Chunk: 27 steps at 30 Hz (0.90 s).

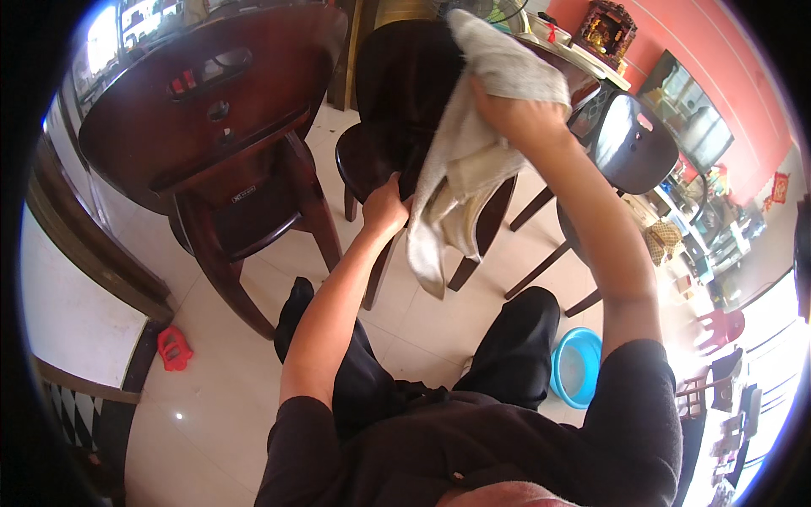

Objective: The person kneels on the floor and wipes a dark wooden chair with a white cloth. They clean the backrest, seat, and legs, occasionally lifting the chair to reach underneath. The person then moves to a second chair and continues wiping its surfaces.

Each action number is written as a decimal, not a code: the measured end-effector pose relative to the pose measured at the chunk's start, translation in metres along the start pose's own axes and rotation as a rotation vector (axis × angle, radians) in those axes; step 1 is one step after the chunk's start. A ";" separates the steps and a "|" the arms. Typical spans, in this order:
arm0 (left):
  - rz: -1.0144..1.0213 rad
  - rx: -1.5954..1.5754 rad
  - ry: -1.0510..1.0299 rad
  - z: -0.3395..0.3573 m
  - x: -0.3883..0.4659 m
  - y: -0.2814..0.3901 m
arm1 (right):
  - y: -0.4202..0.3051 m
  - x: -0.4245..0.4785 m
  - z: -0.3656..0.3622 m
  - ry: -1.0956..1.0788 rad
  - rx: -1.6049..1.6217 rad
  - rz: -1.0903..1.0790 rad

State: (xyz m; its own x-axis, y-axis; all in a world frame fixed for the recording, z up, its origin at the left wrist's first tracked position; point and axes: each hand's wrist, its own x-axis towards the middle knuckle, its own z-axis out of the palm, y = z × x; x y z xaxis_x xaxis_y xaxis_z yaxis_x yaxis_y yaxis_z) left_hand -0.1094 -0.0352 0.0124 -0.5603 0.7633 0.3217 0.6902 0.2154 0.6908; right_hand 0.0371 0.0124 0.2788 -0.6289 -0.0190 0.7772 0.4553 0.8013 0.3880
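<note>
A dark wooden chair (405,70) stands straight in front of me. My right hand (516,120) grips a pale cloth (507,63) at the right side of this chair's backrest, and the rest of the cloth hangs down over part of the chair. With my left hand (386,206) I hold the edge of the chair's seat (364,158); the fingertips are partly hidden. Some of the backrest and seat is covered by the cloth.
Another dark wooden chair (215,108) stands at left, with a third chair (633,142) to the right. A blue plastic basin (576,367) sits on the floor beside my right knee. A red plastic object (173,348) lies on the tiles at left.
</note>
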 end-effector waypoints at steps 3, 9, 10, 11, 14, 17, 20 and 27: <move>-0.060 0.001 -0.053 -0.014 -0.007 0.014 | 0.039 -0.022 0.000 0.263 -0.105 -0.155; -0.033 0.029 -0.007 -0.006 -0.006 0.015 | 0.020 0.002 0.038 0.273 -0.103 -0.445; -0.033 0.020 -0.025 -0.008 -0.006 0.021 | 0.017 0.002 0.053 0.169 -0.181 -0.456; -0.030 0.010 -0.045 -0.007 -0.006 0.026 | 0.017 0.001 0.062 0.063 -0.262 -0.464; 0.034 -0.015 0.002 -0.002 -0.007 0.024 | 0.062 -0.012 0.084 -0.030 -0.503 -0.649; -0.035 -0.015 0.048 -0.013 -0.007 0.003 | -0.016 0.033 0.011 -0.294 -0.035 -0.274; 0.002 -0.007 0.081 0.002 -0.003 0.007 | 0.004 0.031 0.024 -0.010 0.135 -0.418; 0.015 -0.096 0.051 0.003 -0.006 0.010 | -0.073 0.064 0.013 -0.545 -0.581 -0.550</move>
State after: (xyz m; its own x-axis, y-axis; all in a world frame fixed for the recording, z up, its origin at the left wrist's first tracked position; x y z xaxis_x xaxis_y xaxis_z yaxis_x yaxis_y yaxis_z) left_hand -0.0976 -0.0357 0.0160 -0.5746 0.7333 0.3634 0.6528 0.1428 0.7439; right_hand -0.0450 -0.0394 0.2938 -0.9865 0.0938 0.1343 0.1586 0.3401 0.9269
